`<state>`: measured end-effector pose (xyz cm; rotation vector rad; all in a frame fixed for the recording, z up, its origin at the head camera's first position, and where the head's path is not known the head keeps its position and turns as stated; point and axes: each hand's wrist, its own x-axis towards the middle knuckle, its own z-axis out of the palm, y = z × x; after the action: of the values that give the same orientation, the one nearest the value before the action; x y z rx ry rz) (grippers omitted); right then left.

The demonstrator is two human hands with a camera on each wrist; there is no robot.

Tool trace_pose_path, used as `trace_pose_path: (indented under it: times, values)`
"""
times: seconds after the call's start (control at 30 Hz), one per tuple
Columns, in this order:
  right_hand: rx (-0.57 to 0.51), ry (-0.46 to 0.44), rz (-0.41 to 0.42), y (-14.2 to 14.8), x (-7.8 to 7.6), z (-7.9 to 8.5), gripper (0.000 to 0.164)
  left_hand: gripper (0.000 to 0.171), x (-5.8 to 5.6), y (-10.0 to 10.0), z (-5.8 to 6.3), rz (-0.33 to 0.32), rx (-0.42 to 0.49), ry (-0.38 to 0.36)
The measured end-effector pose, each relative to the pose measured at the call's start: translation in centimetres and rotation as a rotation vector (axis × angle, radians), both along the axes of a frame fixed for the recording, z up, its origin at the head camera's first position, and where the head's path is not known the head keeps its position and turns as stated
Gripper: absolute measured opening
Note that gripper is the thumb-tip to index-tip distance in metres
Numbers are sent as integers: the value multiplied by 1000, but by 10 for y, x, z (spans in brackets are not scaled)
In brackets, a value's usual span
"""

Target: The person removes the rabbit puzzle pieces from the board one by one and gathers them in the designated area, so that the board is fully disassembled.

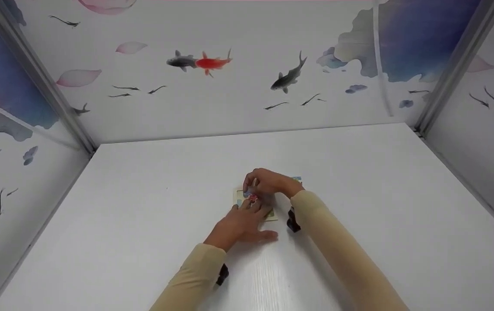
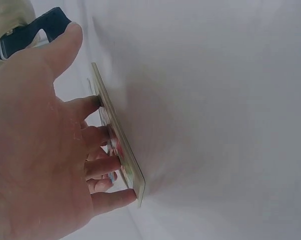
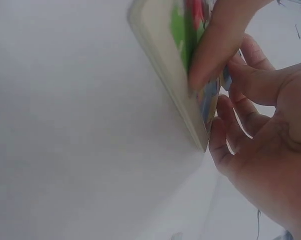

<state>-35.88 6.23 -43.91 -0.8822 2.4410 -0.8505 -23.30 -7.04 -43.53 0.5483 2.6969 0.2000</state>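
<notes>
A small, thin wooden jigsaw puzzle board with a pale rim and a coloured picture lies on the white table. My left hand rests on its near part, fingers spread and fairly straight, tips pressing the picture, thumb out to the side. In the left wrist view the fingertips touch the board's face along its edge. My right hand is bent over the far part of the board. Between its thumb and forefinger it pinches a small blue puzzle piece, partly hidden by the fingers. Green and red areas show beside the left finger.
Behind the right wrist, another small coloured item lies on the table, mostly covered. White panels printed with fish and petals enclose the table at the back and both sides. Dark wrist cameras hang under the sleeves.
</notes>
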Motion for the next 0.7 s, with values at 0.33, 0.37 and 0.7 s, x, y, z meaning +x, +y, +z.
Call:
trace_pose_path:
  times: [0.33, 0.37, 0.7]
  values:
    - [-83, 35, -83, 11, -2, 12, 23, 86, -1, 0, 1, -20, -17, 0]
    - [-94, 32, -98, 15, -2, 15, 22, 85, -1, 0, 1, -20, -21, -4]
    - [-61, 44, -274, 83, -14, 43, 11, 83, -4, 3, 4, 12, -44, -48]
